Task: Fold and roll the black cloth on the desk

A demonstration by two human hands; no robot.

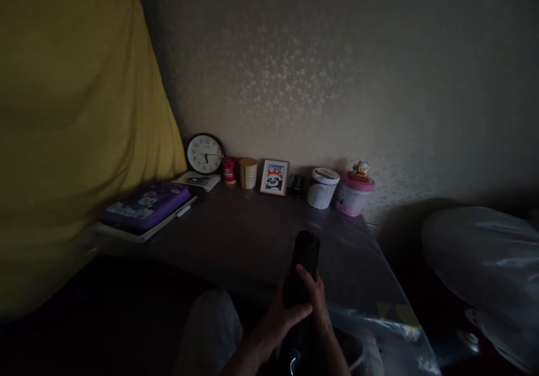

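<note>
A long black cylinder that looks like a folded umbrella (306, 248) points away from me over the near edge of the table. My left hand (281, 315) is closed round its left side, the thumb lying across the front. On the other side my right hand (316, 296) grips it, a thumb or finger reaching over the top surface. The lower end, between my forearms, is mostly lost in shadow; a small bright curve shows there. It is too dark to be sure of its exact kind.
Along the wall stand a clock (206, 154), a red can (229, 170), a tan canister (248, 174), a framed panda picture (274, 178), a white tub (323, 188) and a pink tub (354, 195) with a figurine. A purple case (147, 205) lies left on the table (236, 235).
</note>
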